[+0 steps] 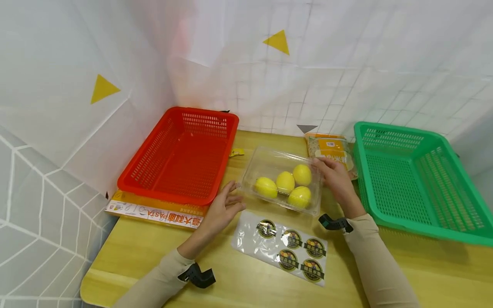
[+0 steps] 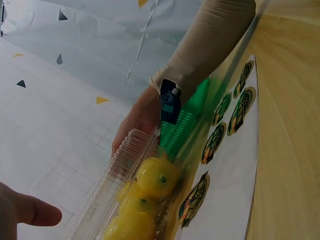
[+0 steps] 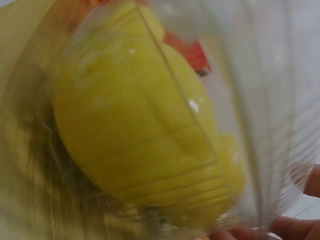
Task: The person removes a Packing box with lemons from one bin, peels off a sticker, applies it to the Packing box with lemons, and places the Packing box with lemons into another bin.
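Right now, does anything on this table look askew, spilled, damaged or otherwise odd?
One thing: the red basket sits on top of a flat pasta box, which sticks out under its front edge. Nothing is spilled or damaged. The clear lemon container lies level between the left hand and the right hand.

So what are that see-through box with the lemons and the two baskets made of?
The box looks like thin clear plastic: glossy, ribbed at the rim, and the lemons show through its walls. The red basket and green basket look like moulded hard plastic with a smooth, slightly shiny finish and slotted lattice walls. The exact plastic cannot be told.
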Demonstrator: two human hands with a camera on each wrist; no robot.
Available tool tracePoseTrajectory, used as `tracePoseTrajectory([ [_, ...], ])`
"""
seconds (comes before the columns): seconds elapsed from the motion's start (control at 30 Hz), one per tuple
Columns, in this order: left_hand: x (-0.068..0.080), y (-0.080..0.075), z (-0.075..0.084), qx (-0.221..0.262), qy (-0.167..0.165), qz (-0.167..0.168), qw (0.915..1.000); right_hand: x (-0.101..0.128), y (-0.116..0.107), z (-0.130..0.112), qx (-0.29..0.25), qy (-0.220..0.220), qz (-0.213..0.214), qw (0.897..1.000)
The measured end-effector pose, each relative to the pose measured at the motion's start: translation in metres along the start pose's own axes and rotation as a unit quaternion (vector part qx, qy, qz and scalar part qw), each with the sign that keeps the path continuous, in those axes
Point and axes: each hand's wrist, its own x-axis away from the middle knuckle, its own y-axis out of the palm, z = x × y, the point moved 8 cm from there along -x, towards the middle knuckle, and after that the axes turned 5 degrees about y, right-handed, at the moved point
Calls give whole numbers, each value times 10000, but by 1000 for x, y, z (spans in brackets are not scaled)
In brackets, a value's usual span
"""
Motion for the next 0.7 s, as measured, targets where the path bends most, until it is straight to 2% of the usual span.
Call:
tracePoseTrajectory([
  [0.1, 2, -2, 2, -69, 10, 60, 10000, 8, -2, -13, 743, -318, 288, 9963],
  [0.2, 5, -2, 2, 4, -37, 40, 10000, 23, -4, -29, 1328, -745, 624, 9864],
  [0.33, 7, -1, -1, 36, -67, 78, 9999, 51, -7, -49, 1568, -1337, 1082, 9725],
  [0.43, 8, -1, -7, -53, -173, 85, 9998, 75, -8, -62, 1245, -1593, 1256, 9713],
  [0.53, 8, 4, -14, -244, -149, -199, 9994, 98, -3, -70, 461, -1746, 995, 9785],
  [0.6, 8, 11, -14, -614, 187, -534, 9965, 112, 6, -72, -142, -1827, 541, 9816],
  [0.63, 8, 15, -10, -907, 513, -715, 9920, 118, 12, -72, -411, -1811, 277, 9822],
  [0.7, 9, 24, -3, -1506, 1225, -1062, 9752, 131, 28, -69, -769, -1769, -247, 9809],
])
